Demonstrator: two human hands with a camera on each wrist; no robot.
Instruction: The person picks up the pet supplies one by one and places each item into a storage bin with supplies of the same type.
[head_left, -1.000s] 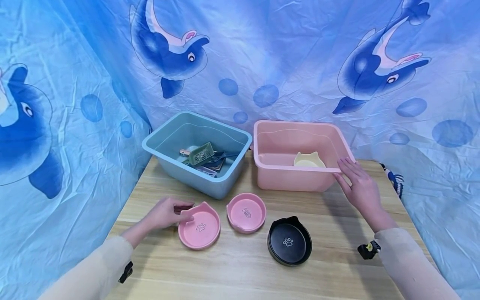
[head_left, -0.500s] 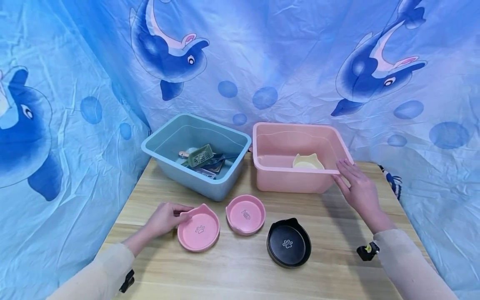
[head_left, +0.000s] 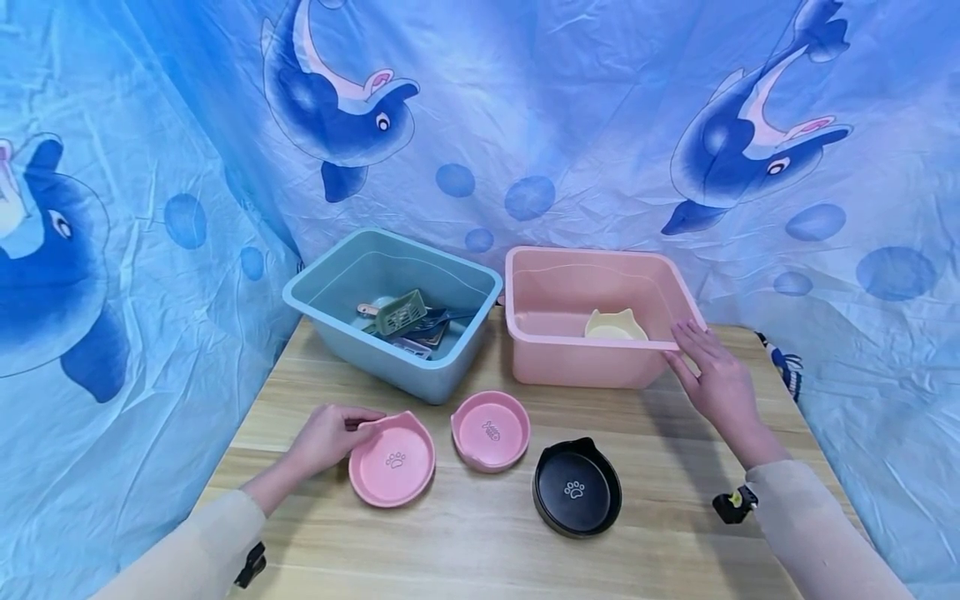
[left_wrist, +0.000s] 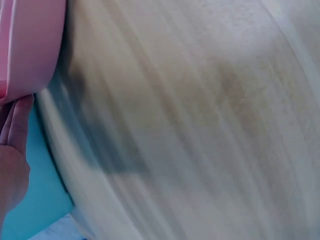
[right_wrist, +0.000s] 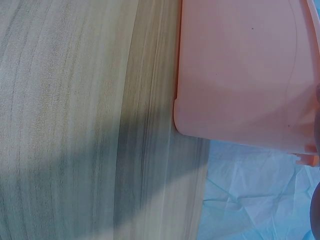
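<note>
- Pinching the upper-left rim of the pink paw-print bowl (head_left: 393,468), the left hand (head_left: 321,437) is holding it on the left side, in front of the blue tub (head_left: 375,357); I am failing to tell whether its base is touching the table (head_left: 465,542).
- The right hand (head_left: 720,383) is gripping the pink tub (head_left: 577,365) by its front right rim, fingers lying over the top, thumb staying below.
- I am judging the bowl to be glazed ceramic: stiff, fairly heavy for its size, a bit slippery, liable to chip if knocked.
- I am favouring a hold across the side wall, thumb inside and fingers outside, since a shallow rim pinch is risking the far edge dipping.
- Against half a second ago, I am seeing the bowl sitting slightly farther left, its gap to the fish-bone bowl (head_left: 491,432) widening; the black bowl (head_left: 577,489) is keeping its place.
</note>
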